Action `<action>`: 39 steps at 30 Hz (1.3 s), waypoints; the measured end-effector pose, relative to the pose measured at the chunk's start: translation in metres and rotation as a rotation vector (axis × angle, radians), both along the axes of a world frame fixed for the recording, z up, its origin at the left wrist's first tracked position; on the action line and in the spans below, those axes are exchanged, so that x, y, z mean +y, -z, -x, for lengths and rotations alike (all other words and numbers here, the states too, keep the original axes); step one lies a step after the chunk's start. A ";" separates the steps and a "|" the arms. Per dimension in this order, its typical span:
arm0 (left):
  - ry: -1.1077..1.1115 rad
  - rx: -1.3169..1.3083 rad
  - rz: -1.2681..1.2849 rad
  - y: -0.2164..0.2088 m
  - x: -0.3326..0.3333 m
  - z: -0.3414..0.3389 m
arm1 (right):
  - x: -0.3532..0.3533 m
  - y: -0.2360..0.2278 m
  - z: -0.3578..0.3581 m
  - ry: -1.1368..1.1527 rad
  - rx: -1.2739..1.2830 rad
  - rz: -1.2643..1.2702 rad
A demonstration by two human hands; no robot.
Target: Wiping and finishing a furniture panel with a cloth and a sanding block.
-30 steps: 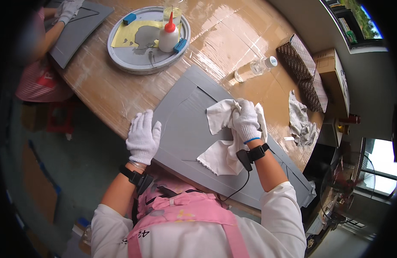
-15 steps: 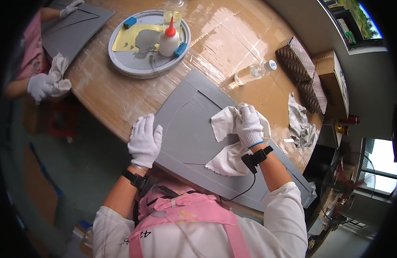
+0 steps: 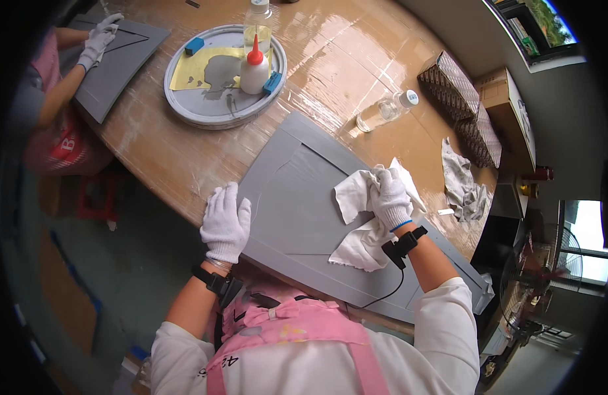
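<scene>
A large grey panel (image 3: 284, 204) with recessed lines lies on the table before me. My left hand (image 3: 225, 222), in a white knit glove, rests on the panel's left edge, its fingers stretched out. Gloved too, my right hand (image 3: 391, 197) is closed round a white cloth (image 3: 363, 245) on the right part of the panel. The cloth hangs out on both sides of the fingers and lies partly on the grey surface. Beyond the panel stands a clear capped bottle (image 3: 385, 112) of liquid.
A round lid (image 3: 179, 112) at far left carries yellow sandpaper (image 3: 186, 74), blue blocks (image 3: 272, 83) and a red-tipped white bottle (image 3: 254, 74). A crumpled grey rag (image 3: 463, 184) and patterned boxes (image 3: 456, 85) are at right. A co-worker's gloved hands (image 3: 100, 43) are on another panel (image 3: 113, 76).
My right hand has moved slightly right with the cloth, which has shifted along the panel. My left hand remains on the edge. The co-worker's hands have come together on the other panel.
</scene>
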State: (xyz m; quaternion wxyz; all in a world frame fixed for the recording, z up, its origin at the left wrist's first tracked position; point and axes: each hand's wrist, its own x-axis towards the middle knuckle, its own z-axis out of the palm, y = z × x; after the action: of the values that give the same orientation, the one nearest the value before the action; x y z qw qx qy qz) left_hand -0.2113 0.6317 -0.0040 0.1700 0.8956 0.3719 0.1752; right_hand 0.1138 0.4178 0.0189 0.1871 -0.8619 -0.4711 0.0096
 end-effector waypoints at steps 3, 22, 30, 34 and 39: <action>0.010 0.006 -0.016 -0.001 -0.001 -0.002 | 0.086 -0.002 0.022 0.041 -0.034 0.000; -0.015 0.120 0.025 0.002 -0.005 -0.006 | -0.093 -0.030 -0.007 0.582 0.122 0.253; -0.016 0.122 0.085 0.001 0.001 -0.002 | -0.057 -0.010 0.003 0.246 0.063 -0.024; -0.010 0.085 0.087 0.008 0.004 0.002 | -0.251 -0.014 -0.048 0.615 -0.034 0.051; -0.001 0.106 0.090 0.007 0.001 -0.008 | -0.312 0.005 -0.062 0.897 -0.038 0.180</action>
State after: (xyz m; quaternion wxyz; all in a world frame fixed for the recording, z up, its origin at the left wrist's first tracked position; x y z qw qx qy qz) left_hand -0.2037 0.6327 -0.0110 0.1901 0.8949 0.3883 0.1105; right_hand 0.1760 0.1055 0.0141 0.0885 -0.9936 -0.0521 -0.0474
